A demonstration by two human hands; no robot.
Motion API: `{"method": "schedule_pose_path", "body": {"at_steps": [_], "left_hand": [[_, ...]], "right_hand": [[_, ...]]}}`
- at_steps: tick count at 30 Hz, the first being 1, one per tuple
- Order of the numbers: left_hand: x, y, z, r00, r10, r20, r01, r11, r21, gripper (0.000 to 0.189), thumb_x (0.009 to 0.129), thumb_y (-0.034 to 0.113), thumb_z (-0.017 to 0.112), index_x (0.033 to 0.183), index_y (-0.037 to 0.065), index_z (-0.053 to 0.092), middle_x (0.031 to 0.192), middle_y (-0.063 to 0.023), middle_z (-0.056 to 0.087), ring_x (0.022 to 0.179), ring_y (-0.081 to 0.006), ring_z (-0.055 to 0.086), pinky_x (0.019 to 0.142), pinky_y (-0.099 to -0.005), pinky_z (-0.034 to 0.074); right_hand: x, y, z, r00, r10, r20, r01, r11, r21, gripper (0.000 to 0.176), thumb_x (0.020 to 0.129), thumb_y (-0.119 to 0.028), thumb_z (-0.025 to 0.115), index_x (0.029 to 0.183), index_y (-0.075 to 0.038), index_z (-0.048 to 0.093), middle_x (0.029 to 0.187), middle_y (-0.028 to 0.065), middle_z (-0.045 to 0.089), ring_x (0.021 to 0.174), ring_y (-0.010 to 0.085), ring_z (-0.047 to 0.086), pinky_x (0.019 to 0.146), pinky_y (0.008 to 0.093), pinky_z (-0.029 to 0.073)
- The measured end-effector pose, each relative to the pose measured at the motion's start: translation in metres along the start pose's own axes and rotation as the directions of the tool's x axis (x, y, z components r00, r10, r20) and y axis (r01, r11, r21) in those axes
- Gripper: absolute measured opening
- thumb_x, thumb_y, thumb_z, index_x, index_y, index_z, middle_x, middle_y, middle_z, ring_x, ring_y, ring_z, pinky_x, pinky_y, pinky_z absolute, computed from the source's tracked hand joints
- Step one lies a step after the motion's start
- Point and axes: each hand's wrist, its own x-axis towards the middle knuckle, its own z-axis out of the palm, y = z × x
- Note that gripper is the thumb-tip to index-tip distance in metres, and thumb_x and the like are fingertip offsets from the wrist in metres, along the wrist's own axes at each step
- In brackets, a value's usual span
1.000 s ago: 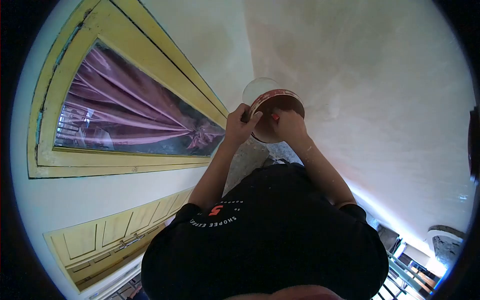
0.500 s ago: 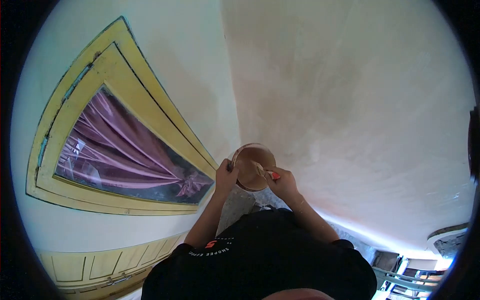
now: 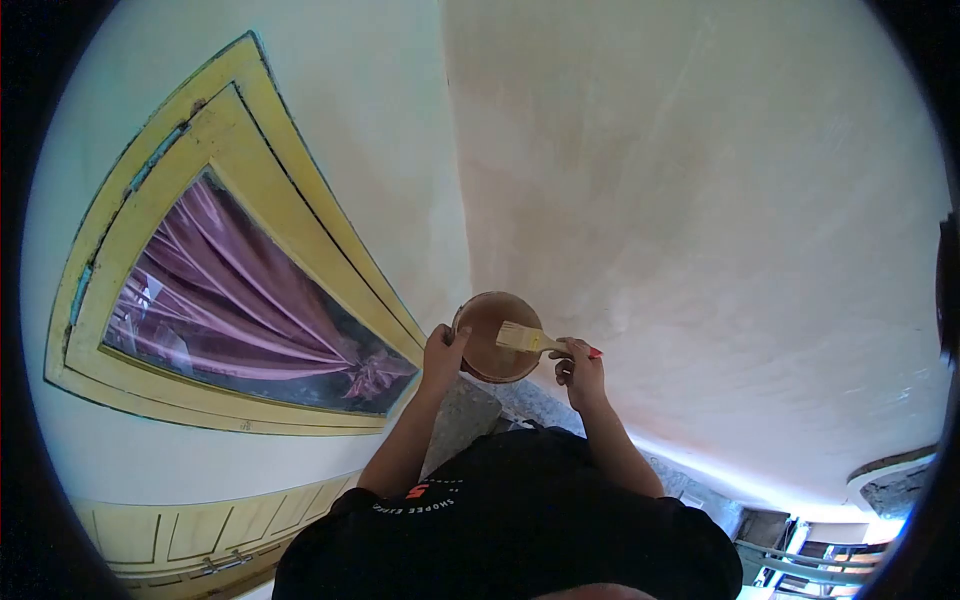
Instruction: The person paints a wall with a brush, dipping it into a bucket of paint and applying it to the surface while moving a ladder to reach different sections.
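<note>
My left hand (image 3: 440, 352) grips the rim of a round brown paint tin (image 3: 497, 335) held in front of my chest, its inside facing me. My right hand (image 3: 578, 366) holds a paintbrush (image 3: 528, 339) by its wooden, red-tipped handle. The pale bristles lie across the tin's opening, pointing left. Both forearms reach out from my black shirt (image 3: 510, 520).
A cream plastered wall (image 3: 720, 200) fills the right side, meeting another pale wall at a corner. On the left is a yellow-framed window (image 3: 230, 290) with a pink curtain behind it, and a yellow panelled frame (image 3: 170, 535) below. A railing (image 3: 800, 560) shows at lower right.
The tin has dropped lower and tilted so its inside faces me. My right hand has drawn the brush out of the tin and holds it across the opening. The view shifted.
</note>
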Motion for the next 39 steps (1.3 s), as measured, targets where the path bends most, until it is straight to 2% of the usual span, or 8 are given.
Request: {"method": "schedule_pose_path", "body": {"at_steps": [4,14,26,30,33,37,38,39], "left_hand": [[0.004,-0.009,-0.003,0.998,0.06,-0.014,-0.057,0.989,0.139,0.036,0.081,0.033,0.063,0.069,0.003,0.047,0.06,-0.0042,0.048,0.052,-0.0117,0.047,0.046,-0.0268,0.039],[-0.001,-0.012,-0.003,1.0,0.0,-0.023,0.001,0.999,0.048,0.037,0.081,0.034,0.063,0.069,0.003,0.048,0.06,-0.0037,0.049,0.053,-0.0118,0.047,0.048,-0.0274,0.039],[0.001,-0.012,0.002,0.996,-0.05,0.071,0.045,0.997,0.064,0.039,0.082,0.037,0.063,0.077,0.0,0.051,0.068,-0.006,0.053,0.062,-0.0136,0.052,0.056,-0.0287,0.043],[0.019,-0.046,0.018,0.999,-0.019,0.035,0.017,0.997,0.071,0.041,0.081,0.038,0.063,0.072,0.0,0.05,0.063,-0.0069,0.052,0.06,-0.0155,0.053,0.054,-0.0312,0.042],[0.018,-0.051,0.024,1.0,0.022,-0.004,-0.021,0.998,0.058,0.042,0.079,0.039,0.063,0.067,0.001,0.049,0.058,-0.0088,0.052,0.057,-0.0186,0.055,0.051,-0.0345,0.042],[0.022,-0.074,0.031,0.991,0.13,-0.035,-0.116,0.959,0.257,0.04,0.078,0.037,0.063,0.067,0.001,0.049,0.057,-0.0139,0.052,0.054,-0.0266,0.055,0.052,-0.0383,0.042],[0.024,-0.087,0.033,0.989,0.143,-0.034,-0.131,0.962,0.238,0.04,0.077,0.037,0.064,0.067,0.001,0.048,0.058,-0.0156,0.053,0.053,-0.0296,0.054,0.052,-0.0393,0.042],[0.021,-0.09,0.033,0.989,0.145,-0.029,-0.135,0.962,0.236,0.04,0.077,0.037,0.064,0.067,0.001,0.048,0.058,-0.0156,0.053,0.053,-0.0296,0.054,0.052,-0.0393,0.042]], "right_hand": [[0.002,0.008,-0.004,0.996,0.094,-0.009,-0.091,0.982,0.168,0.024,0.089,-0.025,0.047,0.097,-0.004,0.055,0.076,0.008,0.058,0.052,0.0113,0.047,0.045,0.0235,0.037],[0.005,0.021,-0.011,0.993,0.118,0.029,-0.122,0.969,0.215,0.023,0.088,-0.029,0.051,0.098,-0.009,0.055,0.076,0.0037,0.057,0.057,0.0101,0.048,0.05,0.0235,0.037],[0.009,0.013,-0.022,0.995,0.087,0.043,-0.091,0.989,0.115,0.02,0.088,-0.029,0.051,0.094,-0.01,0.056,0.073,0.0021,0.056,0.057,0.0089,0.047,0.049,0.0226,0.035],[0.02,-0.009,-0.024,0.999,0.042,0.022,-0.046,0.97,0.24,0.021,0.088,-0.029,0.051,0.095,-0.01,0.056,0.075,0.0022,0.057,0.059,0.0088,0.048,0.05,0.0225,0.035],[0.027,-0.06,-0.004,0.981,-0.192,-0.026,0.193,0.955,0.227,0.026,0.087,-0.029,0.052,0.098,-0.007,0.06,0.079,0.0051,0.061,0.062,0.0112,0.051,0.05,0.0245,0.038],[0.011,-0.164,0.048,0.767,-0.641,-0.024,0.619,0.749,-0.238,0.026,0.091,-0.02,0.052,0.104,0.0,0.059,0.083,0.0076,0.064,0.068,0.013,0.058,0.053,0.0261,0.047],[0.013,-0.182,0.055,0.631,-0.774,0.051,0.742,0.582,-0.334,0.023,0.089,-0.017,0.055,0.105,-0.001,0.059,0.084,0.0088,0.064,0.069,0.0154,0.06,0.056,0.0249,0.049],[0.011,-0.206,0.068,0.272,-0.938,0.216,0.825,0.111,-0.555,0.022,0.087,-0.015,0.057,0.105,-0.002,0.059,0.084,0.0095,0.064,0.068,0.0172,0.06,0.056,0.025,0.049]]}}
